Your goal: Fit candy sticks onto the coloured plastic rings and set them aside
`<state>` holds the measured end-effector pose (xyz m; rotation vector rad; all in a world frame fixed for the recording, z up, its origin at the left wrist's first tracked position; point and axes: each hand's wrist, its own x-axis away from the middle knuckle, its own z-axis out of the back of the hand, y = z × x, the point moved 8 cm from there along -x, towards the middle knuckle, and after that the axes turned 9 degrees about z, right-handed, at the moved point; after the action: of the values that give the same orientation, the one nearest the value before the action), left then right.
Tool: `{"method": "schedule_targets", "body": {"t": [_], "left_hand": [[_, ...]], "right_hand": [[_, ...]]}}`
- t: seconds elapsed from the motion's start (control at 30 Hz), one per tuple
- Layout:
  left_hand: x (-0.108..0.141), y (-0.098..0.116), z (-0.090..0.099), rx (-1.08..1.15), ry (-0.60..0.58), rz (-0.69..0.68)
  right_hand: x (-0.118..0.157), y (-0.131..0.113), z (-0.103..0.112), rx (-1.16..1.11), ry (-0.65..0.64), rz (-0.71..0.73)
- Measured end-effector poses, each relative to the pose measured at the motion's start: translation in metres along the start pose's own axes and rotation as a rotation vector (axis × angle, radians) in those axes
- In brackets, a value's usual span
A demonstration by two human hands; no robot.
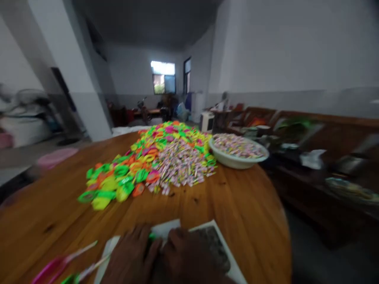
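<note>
At the near left of your round brown wooden worktop (pixel 26 232), a bright pink looped piece (pixel 55 268) with a thin pale stem lies beside a green-ended piece with a pale stem (pixel 89 271), probably set aside yet reachable. Farther off, the heap of neon green, yellow and orange pieces (pixel 121 177) spreads left, seemingly so you can reach its loose edge. Your left hand (pixel 127 256) bends low beside the small bright green bit (pixel 152 236), at the near middle; blur hides whether its fingers grip it. Beyond, small pink-and-white sticks (pixel 180 165) lie against the neon heap. Your right hand (pixel 189 256) is bent close too, perhaps to steady the work; you cannot tell its grip. Under it a white-bordered dark panel (pixel 213 244) lies flat; at far right, a pale round bowl (pixel 237 161) keeps more sticks contained.
</note>
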<state>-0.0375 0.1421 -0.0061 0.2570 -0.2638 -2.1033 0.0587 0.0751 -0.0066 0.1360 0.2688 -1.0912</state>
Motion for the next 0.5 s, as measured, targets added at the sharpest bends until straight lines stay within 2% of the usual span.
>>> {"method": "schedule_targets", "body": {"t": [0.1, 0.17, 0.33, 0.5], "left_hand": [[0.002, 0.02, 0.01, -0.054, -0.018, 0.027], [0.0, 0.024, 0.011, -0.048, -0.06, 0.053], [0.002, 0.022, 0.008, 0.026, -0.123, 0.074], [0.003, 0.019, 0.005, 0.056, -0.125, 0.072]], "right_hand": [[0.008, 0.0, 0.011, -0.159, 0.029, -0.009], [0.01, 0.003, 0.016, -0.194, 0.065, 0.0], [0.007, -0.005, 0.026, -0.032, 0.172, 0.104], [0.004, -0.012, 0.022, 0.097, 0.133, 0.166]]}}
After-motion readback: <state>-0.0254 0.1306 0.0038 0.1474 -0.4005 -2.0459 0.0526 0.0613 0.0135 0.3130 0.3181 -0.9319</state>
